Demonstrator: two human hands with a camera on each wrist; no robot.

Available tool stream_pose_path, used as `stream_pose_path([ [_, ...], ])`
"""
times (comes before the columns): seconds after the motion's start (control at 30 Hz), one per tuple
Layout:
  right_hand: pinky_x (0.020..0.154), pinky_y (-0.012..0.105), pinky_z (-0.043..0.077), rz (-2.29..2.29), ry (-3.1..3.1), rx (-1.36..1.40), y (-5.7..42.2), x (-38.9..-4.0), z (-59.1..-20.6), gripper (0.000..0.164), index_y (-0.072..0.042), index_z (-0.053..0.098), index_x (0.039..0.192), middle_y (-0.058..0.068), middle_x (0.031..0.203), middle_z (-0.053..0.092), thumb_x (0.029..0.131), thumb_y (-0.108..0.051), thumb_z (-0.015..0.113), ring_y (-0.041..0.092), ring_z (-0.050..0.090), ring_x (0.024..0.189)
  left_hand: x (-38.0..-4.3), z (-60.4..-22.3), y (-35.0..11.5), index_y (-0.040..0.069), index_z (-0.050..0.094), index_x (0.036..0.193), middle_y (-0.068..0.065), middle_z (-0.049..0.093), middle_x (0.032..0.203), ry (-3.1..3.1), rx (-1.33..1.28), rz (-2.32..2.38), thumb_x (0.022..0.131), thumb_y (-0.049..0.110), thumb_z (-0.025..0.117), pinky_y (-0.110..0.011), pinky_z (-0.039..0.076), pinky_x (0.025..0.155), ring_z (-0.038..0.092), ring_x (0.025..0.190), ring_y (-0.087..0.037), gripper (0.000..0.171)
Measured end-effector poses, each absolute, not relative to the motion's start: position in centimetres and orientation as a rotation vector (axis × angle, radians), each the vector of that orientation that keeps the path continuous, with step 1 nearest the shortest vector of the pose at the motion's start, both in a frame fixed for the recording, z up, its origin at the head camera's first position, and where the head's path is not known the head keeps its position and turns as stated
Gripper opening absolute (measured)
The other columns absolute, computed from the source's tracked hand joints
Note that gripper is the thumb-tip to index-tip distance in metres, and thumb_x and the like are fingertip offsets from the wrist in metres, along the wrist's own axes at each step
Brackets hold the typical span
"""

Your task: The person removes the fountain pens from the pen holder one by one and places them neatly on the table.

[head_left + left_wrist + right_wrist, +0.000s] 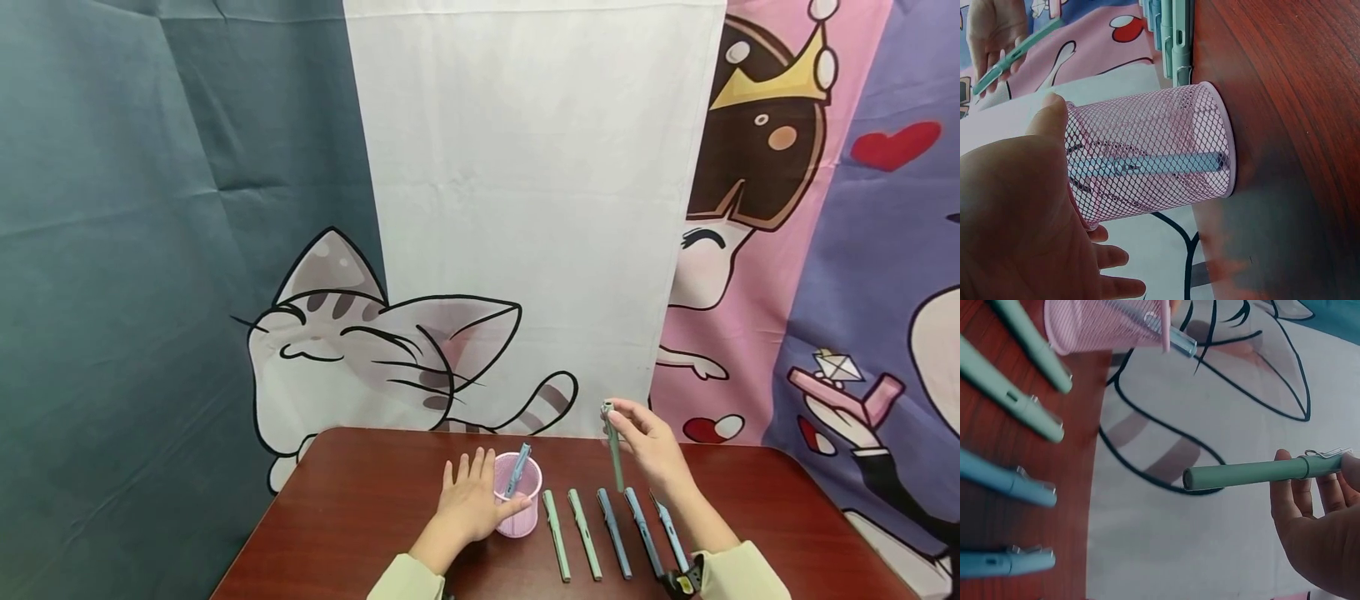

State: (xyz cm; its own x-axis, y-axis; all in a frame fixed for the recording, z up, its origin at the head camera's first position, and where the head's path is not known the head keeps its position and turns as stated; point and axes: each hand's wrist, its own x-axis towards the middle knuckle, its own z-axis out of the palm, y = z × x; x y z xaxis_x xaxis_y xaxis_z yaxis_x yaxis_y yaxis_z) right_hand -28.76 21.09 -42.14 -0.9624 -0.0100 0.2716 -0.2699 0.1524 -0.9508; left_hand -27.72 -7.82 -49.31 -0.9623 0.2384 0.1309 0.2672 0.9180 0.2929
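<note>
My right hand point(652, 448) pinches a green pen point(614, 457) near its clip end, above the far part of the table. In the right wrist view the pen point(1241, 474) lies across the fingers, its plain end pointing away from the hand. My left hand point(471, 502) rests against a pink mesh pen cup point(517, 525), fingers spread and straight, thumb across the rim. Inside the cup leans one blue pen point(517, 472); the left wrist view shows it through the mesh point(1154, 119). Right of the cup lie two green pens point(557, 537) and several blue pens point(615, 533).
The dark red table point(360, 508) ends at a cloth backdrop point(540, 167) with cartoon figures. The row of pens lies side by side, roughly pointing away from me. My right forearm and its wrist strap point(684, 581) partly cover the rightmost pens.
</note>
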Motion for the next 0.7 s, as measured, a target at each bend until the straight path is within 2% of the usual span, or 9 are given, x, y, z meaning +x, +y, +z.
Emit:
stream_pose_path([
  [0.17,0.081,0.028,0.059,1.880,-2.240,0.234,22.7,-28.4,-42.3,0.050,0.003,0.054,0.139,-0.005,0.107,0.068,0.102,-0.031,0.061,0.011,0.071,0.092,-27.7,-49.3,-7.8,0.003,0.037,0.155,-0.018,0.039,0.159,-2.980,-0.393,-0.476,0.084,0.082,0.051,-0.064,0.018,0.119,0.034,0.146,-0.043,0.107],
  [0.5,0.080,0.025,0.058,1.854,-2.262,0.152,25.8,-27.9,-43.0,0.056,0.005,0.051,0.141,-0.010,0.103,0.069,0.102,-0.034,0.061,0.009,0.071,0.095,-27.6,-49.3,-7.8,0.003,0.037,0.154,-0.018,0.039,0.159,-2.983,-0.392,-0.454,0.084,0.082,0.050,-0.063,0.019,0.118,0.035,0.146,-0.043,0.107],
  [0.7,0.075,0.029,0.060,1.990,-2.183,0.144,27.5,-27.5,-43.4,0.045,0.001,0.057,0.136,-0.010,0.099,0.072,0.102,-0.027,0.063,0.010,0.073,0.088,-27.6,-49.2,-7.8,0.003,0.037,0.154,-0.019,0.039,0.159,-2.982,-0.397,-0.480,0.084,0.082,0.050,-0.064,0.019,0.118,0.034,0.146,-0.043,0.107],
])
